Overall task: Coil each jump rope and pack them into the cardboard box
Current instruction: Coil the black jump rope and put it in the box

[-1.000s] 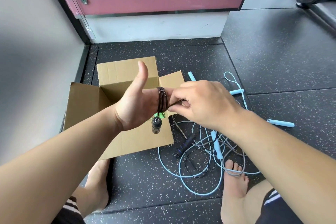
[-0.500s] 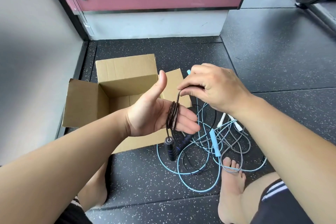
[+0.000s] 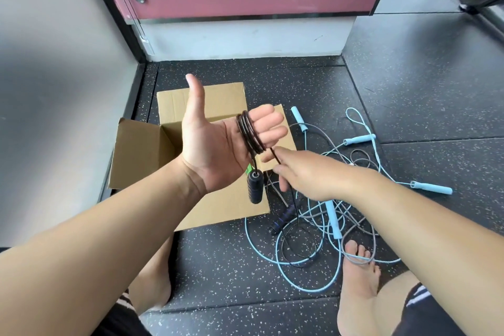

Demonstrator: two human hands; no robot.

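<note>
Black jump rope (image 3: 249, 133) sits in several turns round the straight fingers (image 3: 268, 128) of the left hand (image 3: 215, 144), thumb raised, above the open cardboard box (image 3: 141, 150). One black handle (image 3: 255, 188) dangles under the palm. The right hand (image 3: 308, 174) pinches the free strand just below the coil, its fingertips mostly hidden behind the hand itself. The other handle (image 3: 286, 215) lies on the floor (image 3: 218, 267) among tangled blue ropes (image 3: 300, 278), where a grey cord (image 3: 357, 153) is hard to trace. Left hand and forearm cover most of the box's inside; a green scrap (image 3: 248, 169) peeks out there.
</note>
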